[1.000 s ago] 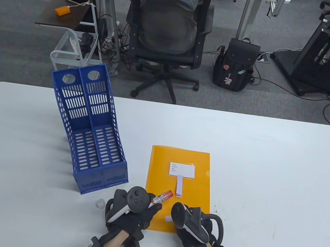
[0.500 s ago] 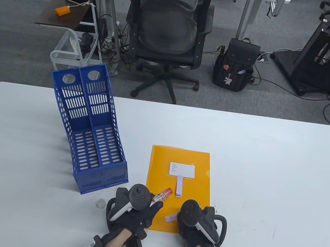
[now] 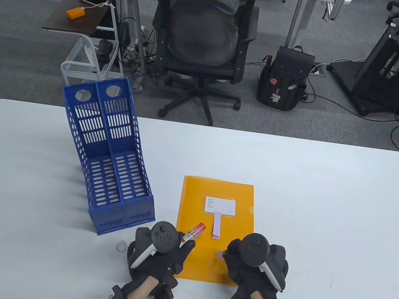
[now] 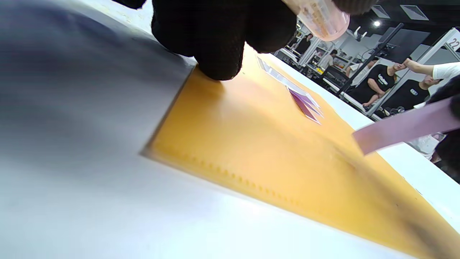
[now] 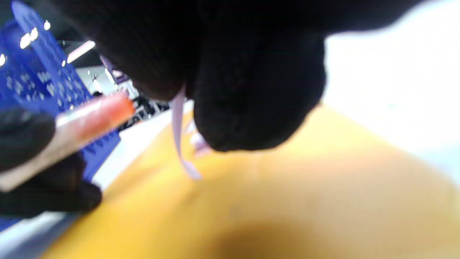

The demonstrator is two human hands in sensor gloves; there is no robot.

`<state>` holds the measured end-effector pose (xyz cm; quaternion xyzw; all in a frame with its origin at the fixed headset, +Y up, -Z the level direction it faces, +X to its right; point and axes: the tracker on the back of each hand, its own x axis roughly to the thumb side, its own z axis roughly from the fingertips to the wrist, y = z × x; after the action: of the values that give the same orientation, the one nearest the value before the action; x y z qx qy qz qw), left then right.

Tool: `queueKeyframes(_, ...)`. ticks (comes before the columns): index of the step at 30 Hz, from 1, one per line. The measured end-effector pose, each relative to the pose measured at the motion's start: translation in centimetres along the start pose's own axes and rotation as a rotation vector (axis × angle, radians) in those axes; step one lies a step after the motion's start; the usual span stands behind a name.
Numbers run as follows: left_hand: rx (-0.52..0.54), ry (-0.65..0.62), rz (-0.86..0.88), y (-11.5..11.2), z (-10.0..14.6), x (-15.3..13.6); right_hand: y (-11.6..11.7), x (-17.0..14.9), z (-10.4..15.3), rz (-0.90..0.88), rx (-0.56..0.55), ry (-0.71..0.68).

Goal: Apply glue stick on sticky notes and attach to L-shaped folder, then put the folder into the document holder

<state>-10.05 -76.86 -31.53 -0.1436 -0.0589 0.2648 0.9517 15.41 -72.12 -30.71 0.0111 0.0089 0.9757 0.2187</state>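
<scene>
A: Start with the big things. Where do they sit?

B: In the table view the table [image 3: 322, 206] fills the lower half. The blue holder [image 3: 111, 161] stands at left of centre, both slots without a folder. The orange folder [image 3: 216, 209] lies flat just right of it, low in the frame, with a white label [image 3: 220, 206] and a small pad of notes [image 3: 216, 225] on it.

A: And the hands?

B: Left hand [image 3: 162, 253] at bottom centre, fingers curled round the glue stick [image 3: 193, 232], whose orange end points up and right over the folder's lower left part. Right hand [image 3: 255, 263] at bottom right of centre, pinching one lilac note [image 5: 178, 136]; the right wrist view shows the strip hanging from its fingertips above the folder.

A: What changed in the last second?

B: The right hand rolled over and shifted right and up. The note, half a second ago sticking out plainly to its left, is now mostly hidden under it. The glue stick barely moved.

A: Meaning?

B: I judge the note is being turned for gluing or pressing down. Nothing new is attached yet, and the small clear cap [image 3: 122, 245] lies on the table left of the left hand.
</scene>
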Motion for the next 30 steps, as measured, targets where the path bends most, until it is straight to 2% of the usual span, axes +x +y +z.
queueKeyframes(6,-0.004,0.008,0.021,0.0,0.0,-0.1,-2.2,0.5,-2.1,0.114,-0.157,0.018)
queueKeyframes(11,-0.005,0.01,0.014,-0.1,0.1,0.0,-1.5,1.7,-5.4,0.214,-0.209,0.061)
queueKeyframes(15,-0.013,0.014,0.049,0.1,0.0,-0.4,0.0,2.6,-7.4,0.282,-0.216,0.077)
queueKeyframes(20,-0.028,0.018,0.103,0.4,-0.2,-1.0,2.2,3.8,-8.6,0.361,-0.188,0.049)
queueKeyframes(30,-0.056,0.01,0.151,0.6,-0.4,-1.5,5.3,4.6,-8.1,0.457,-0.087,-0.05)
